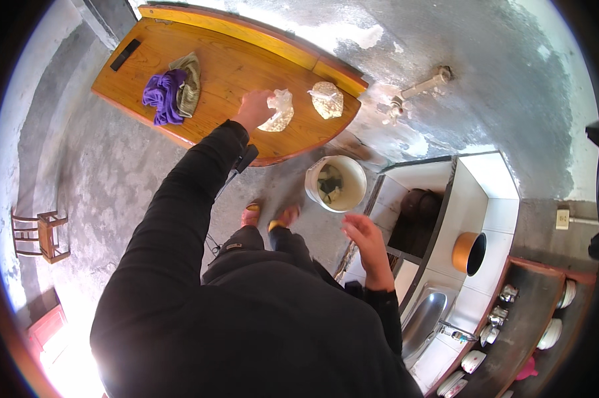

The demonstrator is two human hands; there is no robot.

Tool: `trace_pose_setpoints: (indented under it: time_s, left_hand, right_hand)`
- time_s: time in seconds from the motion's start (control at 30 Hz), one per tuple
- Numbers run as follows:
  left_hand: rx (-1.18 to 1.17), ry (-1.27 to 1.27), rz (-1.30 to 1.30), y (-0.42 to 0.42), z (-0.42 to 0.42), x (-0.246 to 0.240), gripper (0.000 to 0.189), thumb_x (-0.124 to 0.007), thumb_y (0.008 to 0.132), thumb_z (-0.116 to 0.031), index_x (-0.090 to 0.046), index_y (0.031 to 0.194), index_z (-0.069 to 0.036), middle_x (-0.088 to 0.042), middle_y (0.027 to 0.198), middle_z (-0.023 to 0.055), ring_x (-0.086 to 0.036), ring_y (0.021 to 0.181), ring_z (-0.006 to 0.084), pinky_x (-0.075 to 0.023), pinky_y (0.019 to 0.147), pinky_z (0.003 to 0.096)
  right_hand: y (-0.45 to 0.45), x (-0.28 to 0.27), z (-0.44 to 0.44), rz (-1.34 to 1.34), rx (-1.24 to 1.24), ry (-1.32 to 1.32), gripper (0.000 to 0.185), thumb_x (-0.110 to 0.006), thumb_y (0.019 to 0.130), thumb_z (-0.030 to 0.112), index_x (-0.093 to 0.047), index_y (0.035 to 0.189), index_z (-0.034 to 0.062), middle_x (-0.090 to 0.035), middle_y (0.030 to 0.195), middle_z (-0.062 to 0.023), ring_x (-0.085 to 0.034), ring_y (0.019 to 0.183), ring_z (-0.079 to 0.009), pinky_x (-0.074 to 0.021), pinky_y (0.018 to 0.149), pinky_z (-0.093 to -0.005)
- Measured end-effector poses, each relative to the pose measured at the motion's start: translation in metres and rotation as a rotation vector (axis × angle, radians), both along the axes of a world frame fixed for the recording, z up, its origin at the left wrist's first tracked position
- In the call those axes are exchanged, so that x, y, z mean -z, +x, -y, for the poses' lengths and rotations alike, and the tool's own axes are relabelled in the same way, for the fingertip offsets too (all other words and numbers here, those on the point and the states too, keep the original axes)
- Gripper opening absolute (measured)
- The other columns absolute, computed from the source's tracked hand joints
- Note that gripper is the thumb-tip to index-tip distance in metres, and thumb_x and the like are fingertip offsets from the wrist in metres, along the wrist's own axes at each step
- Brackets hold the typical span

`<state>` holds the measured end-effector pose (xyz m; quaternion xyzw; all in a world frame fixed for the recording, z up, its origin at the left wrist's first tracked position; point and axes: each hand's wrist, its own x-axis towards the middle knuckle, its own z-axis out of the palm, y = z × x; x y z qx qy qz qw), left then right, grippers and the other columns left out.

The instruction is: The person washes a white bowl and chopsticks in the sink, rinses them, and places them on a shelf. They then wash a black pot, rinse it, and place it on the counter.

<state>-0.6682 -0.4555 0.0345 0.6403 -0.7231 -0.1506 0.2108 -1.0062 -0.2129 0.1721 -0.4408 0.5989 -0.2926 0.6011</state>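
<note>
My left hand [256,110] reaches over the wooden table, its fingers at the loose upper part of a clear plastic bag [277,118]. Pale, small pieces fill the bottom of this bag, which rests on the tabletop. My fingertips are partly hidden behind the plastic, but they appear to pinch it. A second, knotted plastic bag [327,101] of similar pale pieces stands to the right, apart from the hand. My right hand [368,248] hangs in the air by the tiled counter, holding nothing, fingers loosely bent and apart. Nearest to it is a white plastic bucket [351,186].
A purple cloth [164,94] and an olive cloth [190,82] lie on the wooden table [224,59], near a dark flat object [125,54]. The tiled counter [471,214] carries an orange pot [466,253] and a steel sink [424,318]. Bowls [473,361] occupy the shelves. A wooden chair [47,236] stands left.
</note>
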Motion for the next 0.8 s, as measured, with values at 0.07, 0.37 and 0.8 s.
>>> trace_pose_setpoints:
  time_s: [0.07,0.37,0.8]
  left_hand:
    - [-0.115,0.091,-0.209,0.002,0.005,0.001,0.031,-0.062,0.077,-0.029,-0.061,0.101,-0.008,-0.065,0.094,0.0136,-0.061,0.094,0.0321,-0.0473,0.081,0.0397]
    - [-0.307,0.303,-0.721,0.02,-0.008,-0.005,0.017,-0.064,0.082,-0.019,-0.058,0.086,-0.004,-0.054,0.069,-0.0012,-0.05,0.06,0.0083,-0.0435,0.055,0.0246]
    - [-0.506,0.275,-1.073,0.049,-0.01,-0.044,0.013,-0.064,0.083,-0.018,-0.058,0.085,-0.006,-0.053,0.075,-0.0027,-0.048,0.066,0.0066,-0.0383,0.059,0.0211]
  right_hand:
    - [0.022,0.012,0.047,-0.048,-0.161,-0.075,0.037,-0.061,0.086,0.014,-0.054,0.119,-0.0003,-0.06,0.104,-0.0064,-0.056,0.091,-0.0111,-0.0432,0.078,-0.0241]
    - [0.147,0.09,0.217,-0.053,-0.12,-0.217,0.077,-0.072,0.075,0.028,-0.034,0.134,-0.0013,-0.043,0.126,-0.017,-0.05,0.102,-0.0212,-0.0422,0.086,-0.0324]
    - [0.15,0.081,0.282,0.485,-0.025,-0.022,0.013,-0.06,0.083,0.017,-0.05,0.085,0.0095,-0.064,0.084,-0.0052,-0.056,0.075,-0.0112,-0.039,0.07,-0.0244]
